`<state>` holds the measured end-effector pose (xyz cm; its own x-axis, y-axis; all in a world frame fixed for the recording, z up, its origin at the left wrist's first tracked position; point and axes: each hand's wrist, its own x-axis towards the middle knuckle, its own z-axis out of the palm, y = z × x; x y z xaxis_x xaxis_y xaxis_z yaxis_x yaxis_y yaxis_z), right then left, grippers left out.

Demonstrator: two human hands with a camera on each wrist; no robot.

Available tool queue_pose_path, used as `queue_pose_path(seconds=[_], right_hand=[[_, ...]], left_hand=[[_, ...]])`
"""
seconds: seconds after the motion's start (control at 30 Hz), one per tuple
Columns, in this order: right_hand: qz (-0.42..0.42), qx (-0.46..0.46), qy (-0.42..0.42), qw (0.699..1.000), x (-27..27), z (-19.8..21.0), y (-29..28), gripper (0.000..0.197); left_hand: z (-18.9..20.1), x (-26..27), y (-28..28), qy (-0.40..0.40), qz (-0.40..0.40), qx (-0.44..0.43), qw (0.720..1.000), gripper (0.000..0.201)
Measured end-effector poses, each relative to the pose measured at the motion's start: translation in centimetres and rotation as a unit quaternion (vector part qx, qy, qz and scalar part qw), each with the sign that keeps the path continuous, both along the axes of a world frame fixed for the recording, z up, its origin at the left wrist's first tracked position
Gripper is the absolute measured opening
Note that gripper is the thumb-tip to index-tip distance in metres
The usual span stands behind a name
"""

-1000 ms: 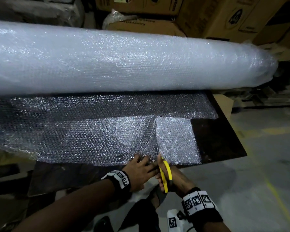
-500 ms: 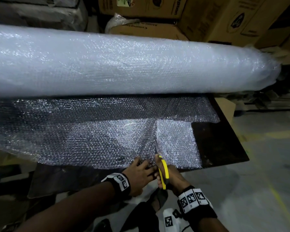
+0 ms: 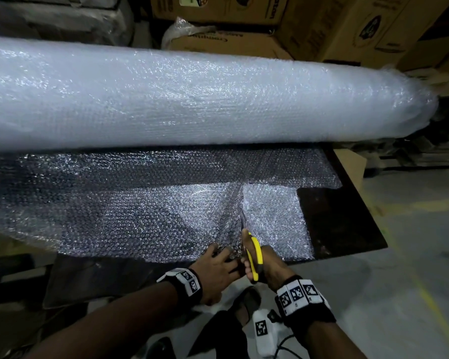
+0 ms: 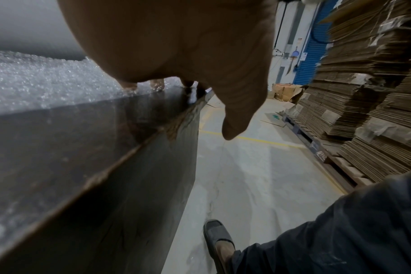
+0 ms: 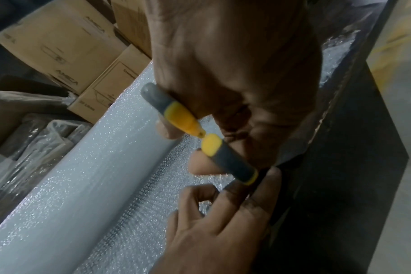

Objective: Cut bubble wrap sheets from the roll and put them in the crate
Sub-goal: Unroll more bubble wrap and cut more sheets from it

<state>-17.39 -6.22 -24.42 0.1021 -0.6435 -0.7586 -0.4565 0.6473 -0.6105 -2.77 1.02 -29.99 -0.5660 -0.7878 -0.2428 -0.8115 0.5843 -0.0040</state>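
Observation:
A wide bubble wrap roll lies across the back of a dark table. Its unrolled sheet is spread toward me. My right hand grips yellow-and-grey scissors, whose blades sit in a cut running from the near edge toward the roll. A narrow strip lies right of the cut. My left hand presses its fingertips on the sheet's near edge just left of the scissors, thumb hanging free below the table edge. No crate is in view.
Cardboard boxes stand behind the roll. Stacks of flattened cartons on a pallet line the right side. Grey concrete floor with yellow lines lies to the right. My sandalled foot stands beside the table's front.
The scissors have advanced a little along the cut toward the roll. My left hand has slid forward with them on the sheet's edge.

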Motion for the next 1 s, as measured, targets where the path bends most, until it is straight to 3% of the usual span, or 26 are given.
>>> queue_pose_path(seconds=[0.17, 0.37, 0.57, 0.7, 0.9, 1.0], right_hand=[[0.026, 0.037, -0.027, 0.999, 0.0, 0.1, -1.1, 0.089], [0.027, -0.007, -0.027, 0.999, 0.3, 0.3, -1.8, 0.079], [0.046, 0.026, -0.064, 0.997, 0.3, 0.4, -3.4, 0.083], [0.036, 0.005, -0.05, 0.998, 0.5, -0.4, -4.0, 0.082], [0.043, 0.041, -0.094, 0.994, 0.4, 0.6, -4.7, 0.075], [0.027, 0.01, -0.067, 0.997, 0.8, 0.1, -5.2, 0.075]], left_hand=[[0.1, -0.1, -0.1, -0.012, -0.004, 0.005, 1.0, 0.087], [0.4, -0.2, 0.1, -0.004, 0.0, -0.017, 1.0, 0.088], [0.3, -0.3, 0.0, -0.011, 0.004, 0.007, 1.0, 0.077], [0.3, -0.3, 0.0, -0.005, 0.007, 0.007, 1.0, 0.083], [0.0, -0.3, -0.1, -0.002, 0.015, 0.013, 1.0, 0.092], [0.1, -0.3, -0.1, 0.003, 0.013, 0.013, 1.0, 0.092]])
